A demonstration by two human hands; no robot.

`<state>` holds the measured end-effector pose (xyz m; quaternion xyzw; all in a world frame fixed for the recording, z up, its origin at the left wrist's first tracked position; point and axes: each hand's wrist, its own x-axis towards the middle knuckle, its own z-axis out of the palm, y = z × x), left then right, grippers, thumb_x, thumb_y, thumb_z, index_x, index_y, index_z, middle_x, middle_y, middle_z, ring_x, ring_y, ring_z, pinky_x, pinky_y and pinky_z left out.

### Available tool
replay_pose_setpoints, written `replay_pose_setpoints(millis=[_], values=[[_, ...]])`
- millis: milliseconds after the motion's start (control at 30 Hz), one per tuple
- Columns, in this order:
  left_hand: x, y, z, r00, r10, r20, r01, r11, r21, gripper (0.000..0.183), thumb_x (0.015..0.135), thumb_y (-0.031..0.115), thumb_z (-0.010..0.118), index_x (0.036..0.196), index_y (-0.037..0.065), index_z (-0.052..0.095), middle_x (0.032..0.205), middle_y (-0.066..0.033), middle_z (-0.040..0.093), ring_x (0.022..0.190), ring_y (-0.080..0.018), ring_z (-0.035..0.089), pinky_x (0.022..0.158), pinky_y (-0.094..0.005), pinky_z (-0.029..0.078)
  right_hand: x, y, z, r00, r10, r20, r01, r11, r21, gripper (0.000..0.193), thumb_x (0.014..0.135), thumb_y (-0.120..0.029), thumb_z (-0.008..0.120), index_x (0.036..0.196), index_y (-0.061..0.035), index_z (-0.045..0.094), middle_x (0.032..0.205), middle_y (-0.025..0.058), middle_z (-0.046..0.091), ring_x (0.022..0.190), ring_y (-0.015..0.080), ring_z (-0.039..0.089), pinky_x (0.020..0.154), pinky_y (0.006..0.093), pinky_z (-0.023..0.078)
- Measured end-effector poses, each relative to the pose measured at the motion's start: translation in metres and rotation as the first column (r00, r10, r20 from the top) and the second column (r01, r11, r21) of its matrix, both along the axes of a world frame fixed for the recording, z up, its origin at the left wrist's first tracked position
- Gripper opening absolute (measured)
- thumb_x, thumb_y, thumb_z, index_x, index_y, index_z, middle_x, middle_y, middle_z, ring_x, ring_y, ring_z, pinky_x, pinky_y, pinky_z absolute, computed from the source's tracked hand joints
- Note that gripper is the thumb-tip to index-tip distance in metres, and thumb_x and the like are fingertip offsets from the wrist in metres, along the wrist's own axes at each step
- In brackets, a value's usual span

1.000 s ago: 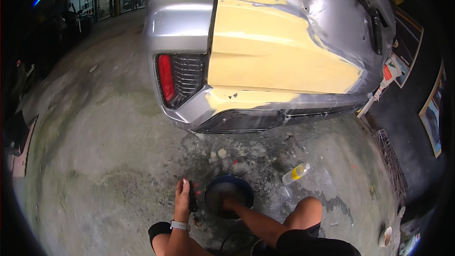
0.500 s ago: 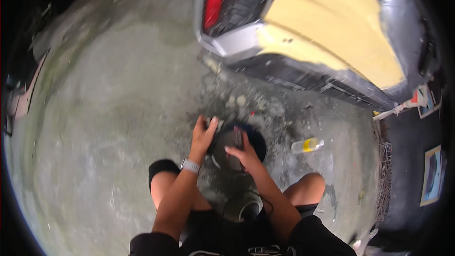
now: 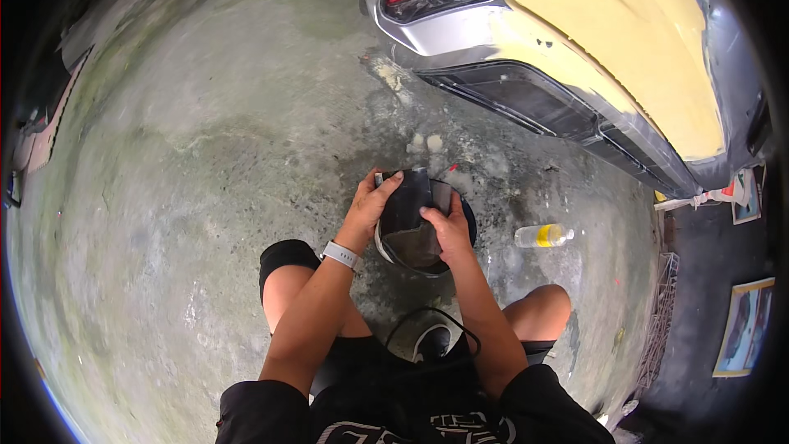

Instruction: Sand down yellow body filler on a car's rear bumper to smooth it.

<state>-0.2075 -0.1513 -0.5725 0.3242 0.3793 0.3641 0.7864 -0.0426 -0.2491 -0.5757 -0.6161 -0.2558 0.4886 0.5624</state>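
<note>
My left hand [image 3: 371, 210], with a pale watch on its wrist, grips a dark sheet of sandpaper [image 3: 403, 201] by its left edge, thumb on top. At the sheet's right side my right hand [image 3: 449, 228] is closed on a greyish-brown flat piece [image 3: 441, 196], its thumb against the sandpaper. Whether the two pieces are joined I cannot tell. Both are held over a round black bucket [image 3: 470, 218], which stands on the floor between my knees. The bucket's inside is partly hidden by the sheet and my hands; something dark brown shows at the near side.
A car's rear corner [image 3: 608, 41], with yellowish filler and a red lamp, juts in at the upper right. A clear bottle with a yellow label [image 3: 544, 235] lies right of the bucket. A framed picture [image 3: 744, 329] and wire rack [image 3: 660, 312] stand along the right. The concrete floor [image 3: 197, 197] is stained.
My left hand has come to the sandpaper and now grips it beside my right hand. Before, it was at the bucket's left, while my right hand held a dark flat piece over the bucket.
</note>
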Motion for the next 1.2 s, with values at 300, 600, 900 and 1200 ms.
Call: replay_pose_setpoints(millis=[300, 600, 900, 1200], values=[[-0.001, 0.008, -0.024, 0.965, -0.247, 0.088, 0.259, 0.951, -0.169, 0.055, 0.107, 0.046, 0.058, 0.139, 0.002, 0.061, 0.127, -0.0127, 0.069, 0.111, -0.0222, 0.069, 0.095, -0.0363, 0.057, -0.012, -0.003, 0.067, 0.614, -0.086, 0.785, -0.361, 0.854, 0.376, 0.09, 0.076, -0.029, 0.096, 0.144, 0.0017, 0.045, 0.142, 0.0272, 0.051, 0.127, 0.0415, 0.058, 0.109, 0.0466, 0.047], [0.013, 0.002, -0.043, 0.928, -0.221, 0.301, 0.336, 0.845, -0.416, 0.05, 0.113, 0.049, 0.044, 0.129, 0.007, 0.066, 0.114, -0.0161, 0.074, 0.097, -0.0297, 0.076, 0.084, -0.0448, 0.064, 0.007, -0.006, 0.019, 0.222, -0.019, 0.975, -0.7, 0.693, 0.173, 0.111, 0.065, -0.065, 0.093, 0.147, -0.0045, 0.047, 0.154, 0.0199, 0.046, 0.134, 0.044, 0.052, 0.111, 0.056, 0.042], [0.013, 0.0, -0.035, 0.911, -0.343, 0.23, 0.411, 0.806, -0.425, 0.071, 0.106, 0.069, 0.046, 0.124, 0.003, 0.066, 0.113, -0.0145, 0.074, 0.094, -0.0274, 0.075, 0.089, -0.0424, 0.063, 0.006, -0.026, 0.007, 0.137, 0.078, 0.987, -0.725, 0.687, 0.047, 0.098, 0.071, -0.053, 0.091, 0.148, -0.0076, 0.05, 0.155, 0.0232, 0.042, 0.141, 0.0454, 0.045, 0.113, 0.0596, 0.037], [0.019, -0.004, -0.03, 0.932, -0.343, 0.117, 0.362, 0.855, -0.372, 0.072, 0.103, 0.074, 0.047, 0.124, 0.007, 0.066, 0.113, -0.0129, 0.073, 0.099, -0.0247, 0.073, 0.089, -0.0393, 0.062, 0.013, -0.032, 0.005, 0.081, 0.134, 0.988, -0.748, 0.663, -0.029, 0.102, 0.075, -0.043, 0.09, 0.155, -0.0075, 0.037, 0.159, 0.028, 0.035, 0.141, 0.0526, 0.042, 0.11, 0.0628, 0.038]])
